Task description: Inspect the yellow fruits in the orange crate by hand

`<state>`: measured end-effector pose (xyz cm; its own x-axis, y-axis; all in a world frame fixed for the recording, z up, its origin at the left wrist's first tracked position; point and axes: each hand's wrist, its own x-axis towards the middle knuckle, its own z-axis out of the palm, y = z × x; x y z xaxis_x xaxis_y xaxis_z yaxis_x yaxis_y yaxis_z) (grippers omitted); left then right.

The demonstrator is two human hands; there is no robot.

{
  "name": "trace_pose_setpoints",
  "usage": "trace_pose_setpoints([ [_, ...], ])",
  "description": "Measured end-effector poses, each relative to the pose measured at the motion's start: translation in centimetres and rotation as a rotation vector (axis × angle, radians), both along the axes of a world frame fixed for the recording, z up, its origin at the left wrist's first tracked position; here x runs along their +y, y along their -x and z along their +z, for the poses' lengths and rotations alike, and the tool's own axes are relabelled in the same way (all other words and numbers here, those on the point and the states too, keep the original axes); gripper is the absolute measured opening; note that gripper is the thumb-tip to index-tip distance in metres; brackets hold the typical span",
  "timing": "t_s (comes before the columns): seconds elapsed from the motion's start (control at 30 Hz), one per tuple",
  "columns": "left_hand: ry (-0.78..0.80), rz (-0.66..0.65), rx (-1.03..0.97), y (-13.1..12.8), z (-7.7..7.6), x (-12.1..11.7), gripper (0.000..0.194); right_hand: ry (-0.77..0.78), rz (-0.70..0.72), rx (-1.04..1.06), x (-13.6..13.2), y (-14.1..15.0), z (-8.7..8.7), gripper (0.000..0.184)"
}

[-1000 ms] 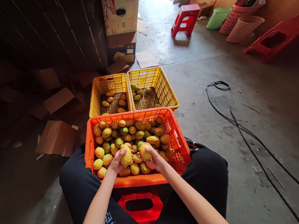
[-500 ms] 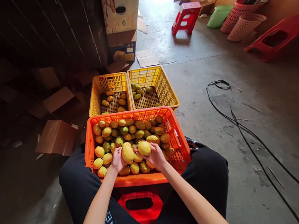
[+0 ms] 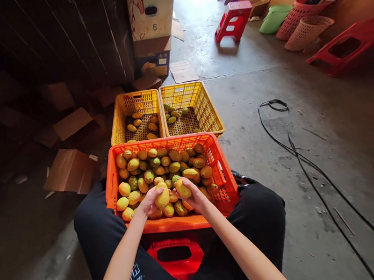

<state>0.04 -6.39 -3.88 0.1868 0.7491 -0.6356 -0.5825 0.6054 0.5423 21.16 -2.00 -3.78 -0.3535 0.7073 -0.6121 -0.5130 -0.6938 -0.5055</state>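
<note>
My left hand [image 3: 150, 201] is closed around a bumpy yellow, lemon-like fruit [image 3: 162, 197]. In my right hand [image 3: 193, 195] sits a second yellow fruit [image 3: 183, 189], with a green tip at its far end. Both fruits are held close together, just above an orange plastic crate [image 3: 186, 224] at my knees. Inside that crate lie many loose fruits [image 3: 174, 156], yellow, greenish and brownish orange. My hands and the held fruits hide part of the pile.
Two yellow crates [image 3: 208, 103] with some fruits stand beyond the orange one. A red stool [image 3: 175, 260] shows beneath it. Cardboard boxes [image 3: 69, 172] lie on the left; a black cable [image 3: 311, 165] runs across the right floor. Farther off stands another red stool [image 3: 233, 19].
Both fruits have been turned in my fingers. The left one now tilts, and the right one shows its green tip pointing away. My hands stay over the crate.
</note>
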Motion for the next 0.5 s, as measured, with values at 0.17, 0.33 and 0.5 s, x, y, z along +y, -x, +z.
trace_pose_setpoints([
  [0.17,0.127,0.041,-0.036,-0.3,0.5,0.3,0.052,0.016,-0.062,0.008,0.3,0.1,0.2,0.043],
  [0.33,0.079,0.072,-0.006,-0.5,1.4,0.5,0.055,0.080,-0.101,-0.008,0.9,0.0,-0.2,0.032],
  [0.5,0.070,0.091,-0.097,-0.5,1.2,0.4,0.047,0.018,-0.070,0.050,0.9,0.0,-0.3,0.060],
])
